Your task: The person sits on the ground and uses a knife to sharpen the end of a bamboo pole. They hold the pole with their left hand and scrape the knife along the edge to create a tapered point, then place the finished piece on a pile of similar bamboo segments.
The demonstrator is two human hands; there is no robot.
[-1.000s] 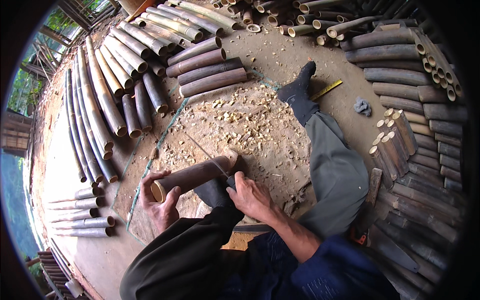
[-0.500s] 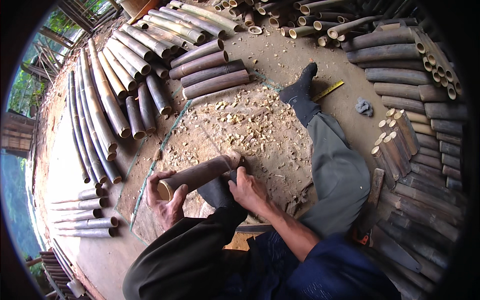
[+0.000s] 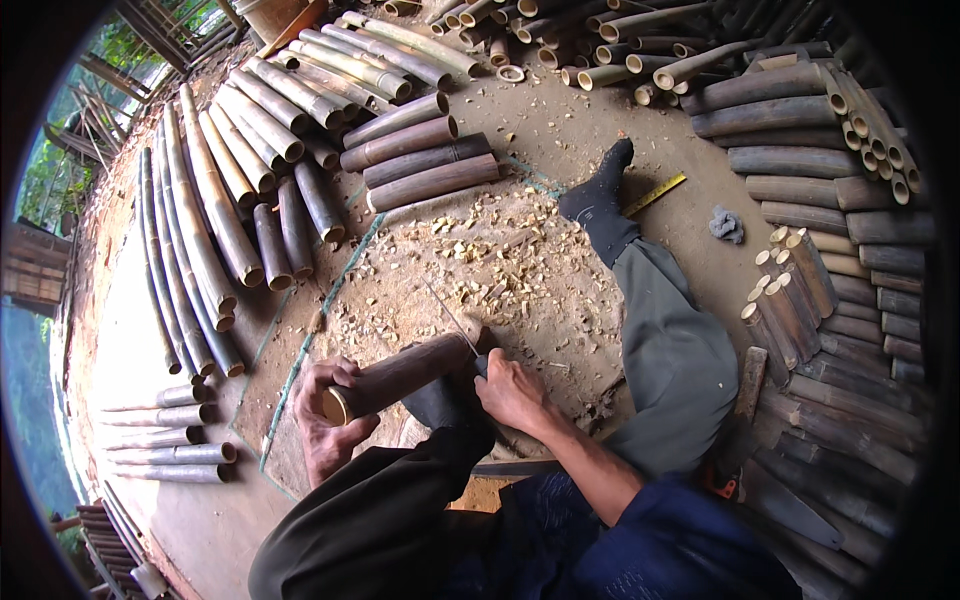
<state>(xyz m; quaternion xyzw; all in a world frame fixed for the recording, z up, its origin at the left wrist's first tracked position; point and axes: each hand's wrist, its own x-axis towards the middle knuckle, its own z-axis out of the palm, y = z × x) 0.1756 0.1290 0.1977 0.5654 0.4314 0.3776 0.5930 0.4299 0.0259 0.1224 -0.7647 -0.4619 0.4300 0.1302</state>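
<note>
My left hand (image 3: 323, 425) is wrapped round the near, open end of a dark brown bamboo tube (image 3: 410, 374). That tube lies slanted across in front of me, its far end up and to the right over the chip-strewn cloth. My right hand (image 3: 515, 391) is closed on the dark handle of a knife (image 3: 454, 319). The knife's thin blade crosses the tube near its far end and points up and left. Whether the edge is biting into the bamboo is too small to tell. A black-socked foot (image 3: 438, 405) is beneath the tube.
Pale wood chips (image 3: 480, 240) litter a cloth (image 3: 400, 235) with a teal edge. Bamboo tubes (image 3: 430, 170) lie ahead, with longer poles (image 3: 215, 215) to the left. Stacked bamboo (image 3: 790, 160) lines the right, near a saw (image 3: 790, 505). A yellow tape measure (image 3: 655, 194) lies beside my right foot.
The knife and my right hand have shifted slightly right and down, and the blade now shows clearly. The tube has tilted a little; my left hand keeps its grip.
</note>
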